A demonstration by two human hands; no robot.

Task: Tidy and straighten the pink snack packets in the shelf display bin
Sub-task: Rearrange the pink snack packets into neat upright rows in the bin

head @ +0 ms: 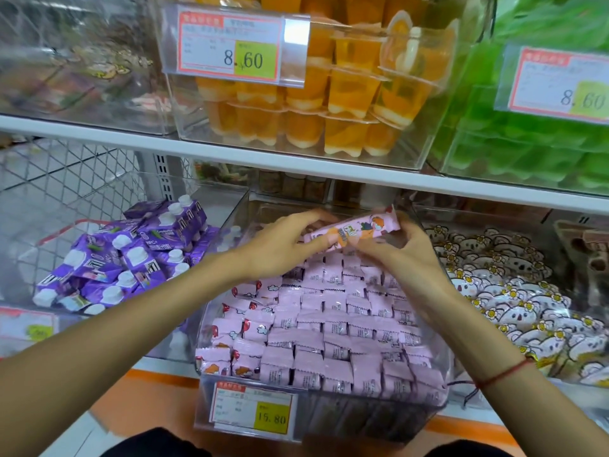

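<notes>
We see two white shelves. The upper shelf (230, 150) runs across the frame's middle and carries three clear bins: a blurred one (82, 61) at upper left, one of orange jelly cups (306, 103) at centre, one of green packets (527, 133) at upper right. The lower shelf (158, 380), orange-edged, crosses the bottom of the frame. On it stand a clear bin of purple cartons (125, 258) at left, the clear bin of pink snack packets (329, 338) at centre, touching it, and a bin of white cartoon-printed packets (514, 301) at right.
</notes>
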